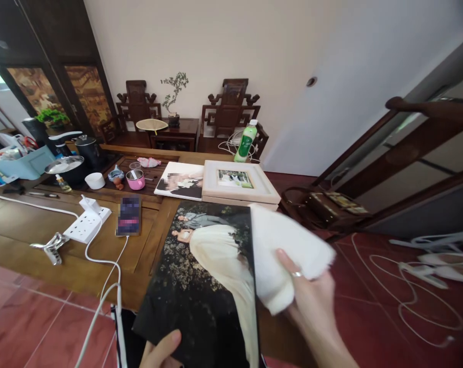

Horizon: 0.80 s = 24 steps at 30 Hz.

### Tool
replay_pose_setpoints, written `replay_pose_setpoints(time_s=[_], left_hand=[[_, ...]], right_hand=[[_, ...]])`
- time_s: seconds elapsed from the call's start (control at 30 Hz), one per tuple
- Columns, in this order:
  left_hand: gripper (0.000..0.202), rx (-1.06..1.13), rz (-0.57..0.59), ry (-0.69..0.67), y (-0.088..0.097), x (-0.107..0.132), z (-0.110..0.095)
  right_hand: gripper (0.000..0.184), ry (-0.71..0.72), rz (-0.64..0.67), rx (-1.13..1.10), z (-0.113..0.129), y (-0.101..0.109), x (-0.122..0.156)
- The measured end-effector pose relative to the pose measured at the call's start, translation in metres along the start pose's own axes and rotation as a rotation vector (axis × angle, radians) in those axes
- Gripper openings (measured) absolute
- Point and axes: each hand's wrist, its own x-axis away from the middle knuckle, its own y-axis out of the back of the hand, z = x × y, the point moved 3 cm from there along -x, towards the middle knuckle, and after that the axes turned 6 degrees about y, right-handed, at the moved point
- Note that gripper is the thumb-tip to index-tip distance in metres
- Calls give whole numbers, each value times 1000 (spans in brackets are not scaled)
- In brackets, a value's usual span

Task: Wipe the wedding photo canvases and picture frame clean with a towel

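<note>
A large dark wedding photo panel (212, 266) is tilted up in front of me at the table's near edge. My left hand (162, 350) grips its lower left part, thumb on the front and the other fingers mostly hidden behind. Beside the panel's right edge, my right hand (311, 291), with a ring on one finger, is closed on a white cloth (285, 250). Slight blur shows on the cloth and that hand. Past the panel's top lie a smaller photo panel (181, 180) and a pale picture frame (241, 180) on top of another.
On the wooden table (151, 240) are a phone (129, 215), a white power strip (86, 224) with cables, a pink cup (135, 179) and a blue bin (28, 161). A green bottle (246, 141) stands behind the frames. A wooden chair (419, 133) is at right.
</note>
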Motion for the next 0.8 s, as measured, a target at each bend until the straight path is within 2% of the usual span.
replay_pose_setpoints(time_s=[0.07,0.1,0.13,0.17,0.23,0.27,0.33,0.4,0.43,0.53,0.6,0.7,0.8], left_hand=[[73,-30,-46,-77,1,-3,-8],[70,-44,-73,-122,1,-5,-13],[68,-49,-89,-165,0,-7,-18],[68,-47,-96,-191,-1,-9,-22],[72,-33,-97,-213,-1,-14,-30],[74,-21,-100,-216,0,-17,-34],[73,1,-115,-230,2,-21,-39],[68,18,-149,-250,4,-24,-44],[67,23,-171,-258,5,-25,-46],[68,33,-230,-269,5,-27,-52],[71,22,-244,-280,3,-28,-55],[71,-10,-254,-290,1,-32,-57],[71,-8,-266,-310,3,-38,-58]], right_hand=[[24,363,-52,223,7,19,-9],[9,515,20,315,9,24,-12],[12,646,163,391,10,26,-12],[22,758,346,454,10,25,-11],[26,944,714,599,8,19,-2],[25,992,866,679,6,15,3],[20,982,1063,785,9,6,8],[24,970,1181,790,21,-7,8],[27,990,1195,758,31,-17,3],[22,1109,1066,659,58,-64,-25],[19,1142,995,751,63,-112,-51],[19,1205,1081,1165,45,-195,-82],[28,1194,1129,1283,22,-259,-100]])
